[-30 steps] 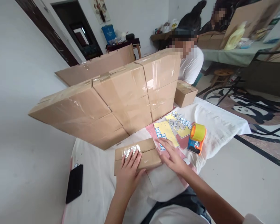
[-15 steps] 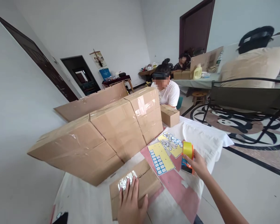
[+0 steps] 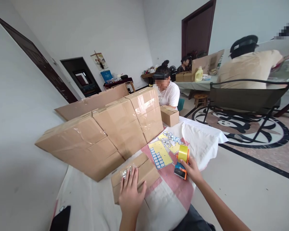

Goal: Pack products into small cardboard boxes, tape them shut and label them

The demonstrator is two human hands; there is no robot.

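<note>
A small cardboard box [image 3: 148, 171] lies flat on the near part of the cloth-covered surface [image 3: 86, 195], with a shiny strip of clear tape [image 3: 125, 172] across the left part of its top. The left hand [image 3: 132, 194] rests palm down on this box, open and nearly flat; its fingers are slightly spread, their tips on or beside the tape strip, and the thumb stands well out toward the right. It touches the box without gripping it.

The right hand [image 3: 192, 170] is closed around the side of an orange tape dispenser [image 3: 182, 163], its thumb across the near face and its other fingers mostly hidden. The dispenser carries a yellow roll [image 3: 183, 152] at the top and has a blue and black lower part. Whether it is lifted or resting on the surface, I cannot tell.

Between the small box and the dispenser, yellow printed sheets [image 3: 161, 154] lie near the dispenser, partly over a pink patch [image 3: 177, 187]. Behind the small box stands a long row of larger taped cartons [image 3: 121, 123]. Past its right end sits another closed box [image 3: 170, 116], near a seated person in a white shirt [image 3: 171, 93]. Farther right, a dark chair [image 3: 245, 98] stands on a panda-patterned floor [image 3: 233, 125].
</note>
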